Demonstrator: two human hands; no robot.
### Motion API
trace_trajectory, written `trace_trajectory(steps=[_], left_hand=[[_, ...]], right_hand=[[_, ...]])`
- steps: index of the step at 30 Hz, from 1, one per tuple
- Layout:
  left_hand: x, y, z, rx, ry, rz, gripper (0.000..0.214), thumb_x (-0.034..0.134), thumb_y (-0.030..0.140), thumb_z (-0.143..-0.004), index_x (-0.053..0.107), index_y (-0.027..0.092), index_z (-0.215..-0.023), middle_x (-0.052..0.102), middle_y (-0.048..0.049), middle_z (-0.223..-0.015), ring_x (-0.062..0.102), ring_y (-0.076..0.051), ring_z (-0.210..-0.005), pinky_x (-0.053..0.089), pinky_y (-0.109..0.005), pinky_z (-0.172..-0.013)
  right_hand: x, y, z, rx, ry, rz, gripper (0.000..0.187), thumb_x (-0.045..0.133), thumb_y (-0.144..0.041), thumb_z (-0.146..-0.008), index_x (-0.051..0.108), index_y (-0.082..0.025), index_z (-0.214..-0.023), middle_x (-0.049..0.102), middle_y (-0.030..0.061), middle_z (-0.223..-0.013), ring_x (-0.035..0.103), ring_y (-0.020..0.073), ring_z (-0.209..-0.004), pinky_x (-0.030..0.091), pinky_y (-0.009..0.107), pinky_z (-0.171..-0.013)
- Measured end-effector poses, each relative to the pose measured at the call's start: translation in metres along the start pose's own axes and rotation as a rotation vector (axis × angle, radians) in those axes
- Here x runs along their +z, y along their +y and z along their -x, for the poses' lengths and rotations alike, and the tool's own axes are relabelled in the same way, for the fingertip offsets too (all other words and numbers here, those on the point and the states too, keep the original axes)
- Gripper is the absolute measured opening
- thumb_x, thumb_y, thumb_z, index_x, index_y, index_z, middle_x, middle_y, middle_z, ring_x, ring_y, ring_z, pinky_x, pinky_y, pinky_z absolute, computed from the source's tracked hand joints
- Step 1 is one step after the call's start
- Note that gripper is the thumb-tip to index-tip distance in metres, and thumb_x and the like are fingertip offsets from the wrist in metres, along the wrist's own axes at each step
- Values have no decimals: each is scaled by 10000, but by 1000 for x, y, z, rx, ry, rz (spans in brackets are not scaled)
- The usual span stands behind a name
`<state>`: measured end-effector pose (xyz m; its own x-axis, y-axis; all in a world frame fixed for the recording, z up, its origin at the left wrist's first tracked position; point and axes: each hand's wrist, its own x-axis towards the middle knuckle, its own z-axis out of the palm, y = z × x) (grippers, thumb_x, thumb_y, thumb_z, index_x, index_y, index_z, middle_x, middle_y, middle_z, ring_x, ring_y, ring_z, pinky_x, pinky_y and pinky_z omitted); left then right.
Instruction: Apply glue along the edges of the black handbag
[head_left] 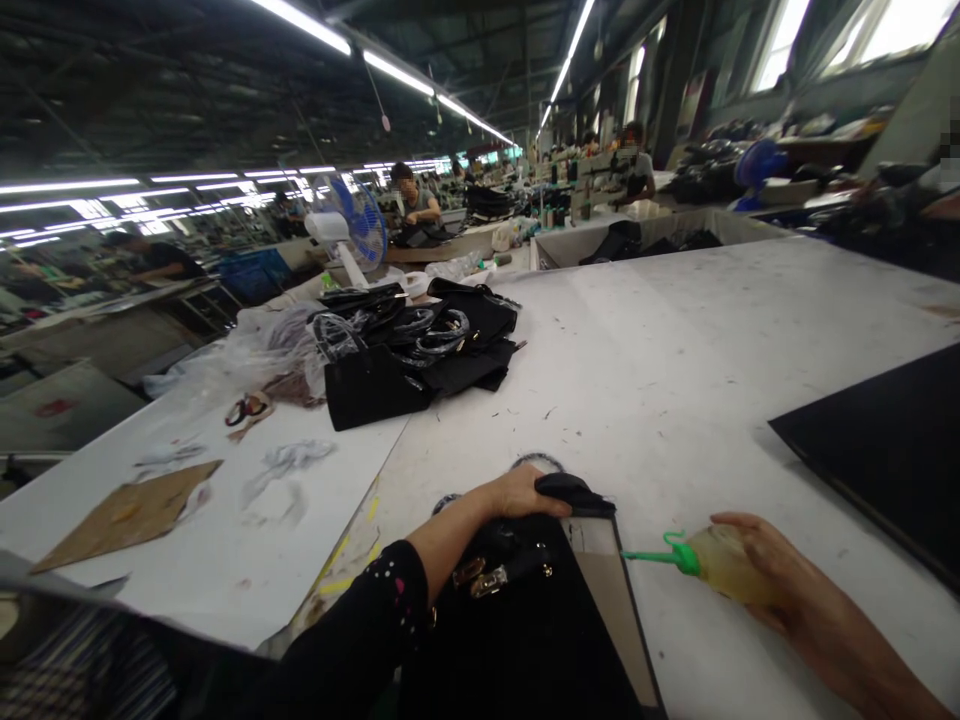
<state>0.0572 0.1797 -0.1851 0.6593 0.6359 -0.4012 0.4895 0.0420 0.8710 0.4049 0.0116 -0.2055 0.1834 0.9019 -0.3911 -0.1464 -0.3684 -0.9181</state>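
Note:
A black handbag [517,620] with gold-coloured metal fittings lies on the white table in front of me. My left hand [525,492] is closed on the black fabric at the bag's top edge, folding it back. A beige-grey inner panel [611,600] shows along the bag's right side. In my right hand [780,570] is a squeeze bottle [724,565] of yellowish liquid with a green cap and long green nozzle. The nozzle tip points left, close to the panel's right edge; I cannot tell whether it touches. A plastic-wrapped handle [538,462] sticks out beyond my left hand.
A pile of black bags [420,350] with wrapped handles sits at the table's far left. Nearby are clear plastic wrap [247,350], scissors [249,408] and a brown cardboard piece [127,515]. A black sheet [885,440] lies at right. Fans and other people are farther back.

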Motion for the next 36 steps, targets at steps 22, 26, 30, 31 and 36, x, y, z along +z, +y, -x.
trace_trajectory(steps=[22, 26, 30, 31, 36], left_hand=[[-3, 1, -6, -17, 4, -45, 369, 930, 483, -667, 849, 214, -907, 721, 15, -828, 650, -211, -849, 512, -328, -858], [-3, 0, -6, -12, -5, -41, 393, 917, 497, -678, 850, 211, -940, 726, 7, -847, 644, -212, -855, 510, -326, -841], [-4, 2, -5, -12, -16, -40, 413, 911, 502, -676, 847, 212, -962, 728, 6, -860, 646, -214, -863, 510, -334, -866], [-4, 3, -4, -12, -15, -39, 411, 912, 506, -672, 845, 211, -951, 723, 7, -854, 644, -214, -861, 509, -333, -867], [-4, 4, -3, -19, -8, -36, 382, 917, 512, -669, 838, 210, -891, 702, 14, -814, 640, -209, -832, 507, -327, -850]], right_hand=[[27, -35, -23, -954, -34, 543, 95, 740, -373, -1014, 765, -291, -973, 725, 17, -906, 716, 211, -796, 570, 298, -709], [30, -41, -23, -1000, -47, 533, 109, 719, -348, -1035, 749, -294, -946, 691, 2, -845, 678, 188, -719, 540, 285, -641], [29, -40, -29, -1009, -44, 508, 202, 712, -401, -1058, 733, -281, -897, 670, 8, -806, 644, 191, -670, 526, 292, -591], [28, -40, -31, -1006, -52, 501, 223, 716, -414, -1059, 732, -278, -882, 667, 10, -797, 640, 192, -661, 524, 293, -582], [24, -37, -30, -979, -130, 462, 274, 725, -447, -1059, 747, -275, -846, 653, 9, -746, 641, 186, -618, 517, 286, -540]])
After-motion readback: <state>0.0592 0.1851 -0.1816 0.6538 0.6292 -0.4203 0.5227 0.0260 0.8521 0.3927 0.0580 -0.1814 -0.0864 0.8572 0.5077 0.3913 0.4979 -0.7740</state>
